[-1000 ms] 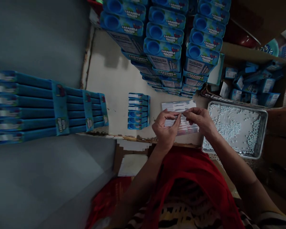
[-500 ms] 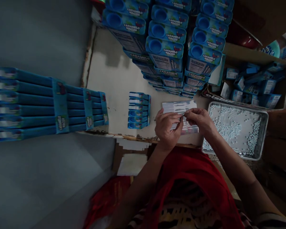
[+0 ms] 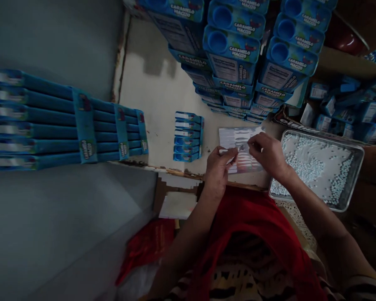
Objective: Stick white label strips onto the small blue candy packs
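Observation:
My left hand (image 3: pixel 218 169) is closed around a thin white piece (image 3: pixel 227 151) that looks like a small rolled strip or tube; its exact kind is too small to tell. To its right my right hand (image 3: pixel 269 154) is pinched, fingertips close to the left ones, and whatever they hold cannot be made out. Under both hands a flat sheet of whitish, shiny printed strips (image 3: pixel 226 136) lies on the table. Beside my right forearm stands a clear plastic tray (image 3: pixel 359 167) with many small pale pellets (image 3: pixel 308 167) spread inside.
A short row of blue boxes (image 3: pixel 188 144) stands left of the hands. Tall stacks of blue candy boxes (image 3: pixel 232 69) rise behind. Further left, more blue boxes are piled in a column (image 3: pixel 56 129). A cardboard carton (image 3: pixel 329 58) with jumbled blue boxes is at right.
My hands, fingertips together before, have drawn slightly apart, and the white piece now shows in my left hand. The whole view has shifted a little.

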A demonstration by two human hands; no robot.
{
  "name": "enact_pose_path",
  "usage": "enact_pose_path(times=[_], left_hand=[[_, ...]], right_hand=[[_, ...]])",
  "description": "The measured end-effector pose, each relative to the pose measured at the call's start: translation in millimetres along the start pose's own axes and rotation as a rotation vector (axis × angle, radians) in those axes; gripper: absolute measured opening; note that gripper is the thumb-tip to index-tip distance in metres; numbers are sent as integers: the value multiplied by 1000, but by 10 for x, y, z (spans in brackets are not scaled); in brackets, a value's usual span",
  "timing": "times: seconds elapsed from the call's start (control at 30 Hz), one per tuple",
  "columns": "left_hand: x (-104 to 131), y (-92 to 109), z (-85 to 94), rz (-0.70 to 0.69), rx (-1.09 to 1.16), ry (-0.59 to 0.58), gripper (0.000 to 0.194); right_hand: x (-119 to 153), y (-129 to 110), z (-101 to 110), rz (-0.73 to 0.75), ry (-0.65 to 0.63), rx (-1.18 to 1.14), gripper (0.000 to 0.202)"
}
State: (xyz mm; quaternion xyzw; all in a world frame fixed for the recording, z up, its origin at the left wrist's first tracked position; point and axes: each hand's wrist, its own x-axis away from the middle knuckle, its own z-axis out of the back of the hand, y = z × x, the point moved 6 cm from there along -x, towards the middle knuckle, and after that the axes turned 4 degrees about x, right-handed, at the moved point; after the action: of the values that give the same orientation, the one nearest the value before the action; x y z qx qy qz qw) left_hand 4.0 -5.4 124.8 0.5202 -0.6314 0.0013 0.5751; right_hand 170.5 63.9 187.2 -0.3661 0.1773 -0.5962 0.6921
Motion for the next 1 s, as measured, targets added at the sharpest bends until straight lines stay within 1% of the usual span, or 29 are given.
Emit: enact_pose_path(times=[0.07,0.13,0.17,0.23,0.33,0.43,0.6,0.73,0.8,0.87,0.93,1.0], left_hand=[[-39,28,109,-24,50,83,54],[-47,95,207,-98,54,151,56],[-41,130,245,-133,53,171,56],[-21,191,305,-182,54,190,55],[9,255,376,-186,58,187,51],[19,315,445,-175,56,171,50],[-17,372,561,-172,78,145,53],[-74,376,676,-144,83,97,51],[-119,402,783,-146,66,85,49],[-193,456,928,-163,15,78,47],[-305,536,1116,-192,-68,93,46],[-455,631,1327,-219,-165,113,44]], right_hand=[[-22,113,-45,-115,49,-229,17],[-11,186,-178,-233,55,-437,26],[0,184,-265,-263,41,-504,30],[14,123,-443,-272,2,-562,37],[-5,-5,-681,-264,-74,-561,43],[-71,-109,-842,-263,-128,-563,43],[-171,-203,-1001,-284,-160,-589,36],[-170,-229,-1087,-297,-156,-569,36],[-153,-242,-1153,-307,-153,-562,35],[-145,-263,-1248,-321,-134,-534,34],[-163,-302,-1380,-328,-88,-498,32],[-211,-364,-1560,-325,-38,-457,31]])
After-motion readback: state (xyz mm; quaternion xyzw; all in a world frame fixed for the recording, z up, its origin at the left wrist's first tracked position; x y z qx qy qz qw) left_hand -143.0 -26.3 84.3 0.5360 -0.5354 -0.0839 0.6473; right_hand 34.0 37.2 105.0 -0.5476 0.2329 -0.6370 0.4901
